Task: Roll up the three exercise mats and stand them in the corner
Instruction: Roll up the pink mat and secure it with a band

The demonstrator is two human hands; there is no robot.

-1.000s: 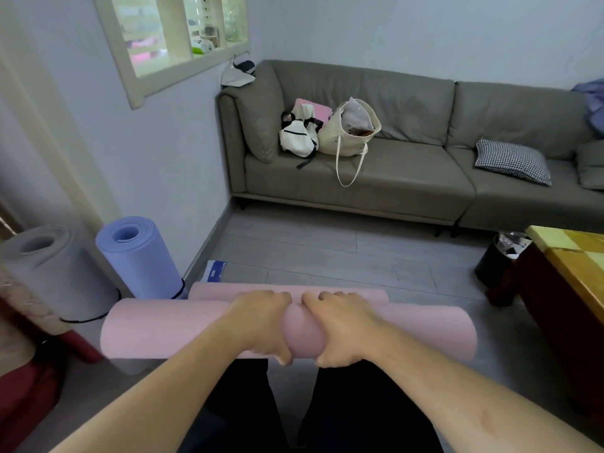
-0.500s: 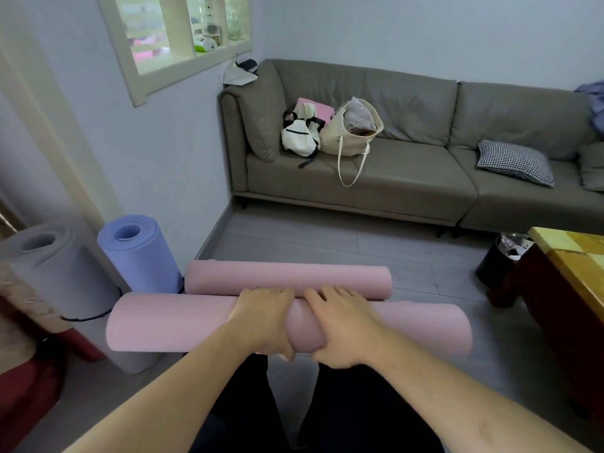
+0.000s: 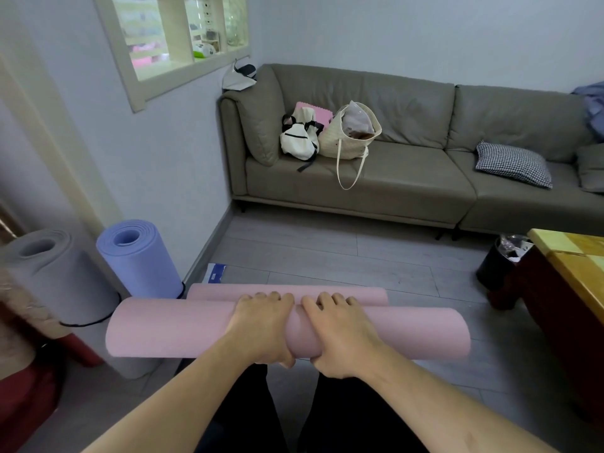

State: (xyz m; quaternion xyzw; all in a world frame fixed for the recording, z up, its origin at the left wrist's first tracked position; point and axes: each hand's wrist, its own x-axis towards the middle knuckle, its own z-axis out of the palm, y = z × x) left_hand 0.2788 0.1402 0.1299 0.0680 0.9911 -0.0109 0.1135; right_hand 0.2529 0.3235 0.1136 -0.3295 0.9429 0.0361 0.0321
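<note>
Head view, both hands (left point(image 3: 261, 328), right point(image 3: 340, 335)) gripping rolled pink mat point(image 3: 183, 328)

Two bags point(image 3: 327, 135) sit on grey sofa point(image 3: 408, 178).

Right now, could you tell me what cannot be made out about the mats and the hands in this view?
Head view only:
- Pink mat: its middle is covered by the left hand and right hand, and whether the part behind is a loose tail or a second roll is unclear.
- Grey mat: its base is hidden behind the pink mat.
- Purple mat: its foot is partly hidden too.
</note>
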